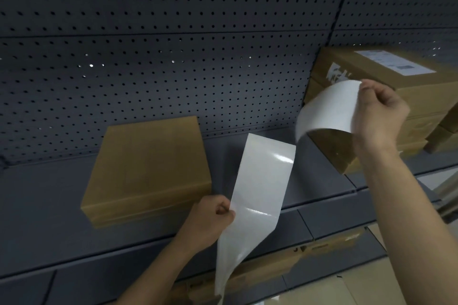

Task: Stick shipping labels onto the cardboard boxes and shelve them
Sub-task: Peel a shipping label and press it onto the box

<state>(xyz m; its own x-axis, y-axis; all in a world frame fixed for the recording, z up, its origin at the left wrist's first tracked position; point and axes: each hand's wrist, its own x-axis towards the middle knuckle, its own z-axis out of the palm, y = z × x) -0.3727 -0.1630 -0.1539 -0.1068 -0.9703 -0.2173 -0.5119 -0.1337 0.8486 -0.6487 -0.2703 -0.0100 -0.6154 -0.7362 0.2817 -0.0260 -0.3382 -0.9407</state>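
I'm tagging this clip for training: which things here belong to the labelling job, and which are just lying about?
In the job: peeled label in the right hand; backing strip in the left hand; unlabelled box on the shelf.
Lying about: labelled box stack; lower-shelf boxes; pegboard panel.

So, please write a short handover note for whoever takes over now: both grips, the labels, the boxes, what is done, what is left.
The left grip pinches the glossy backing strip.
The right grip pinches a white label, peeled up from it.
Done: the top box of the right stack carries a shipping label.
Left: the plain box on the shelf shows none; this label probably goes there.
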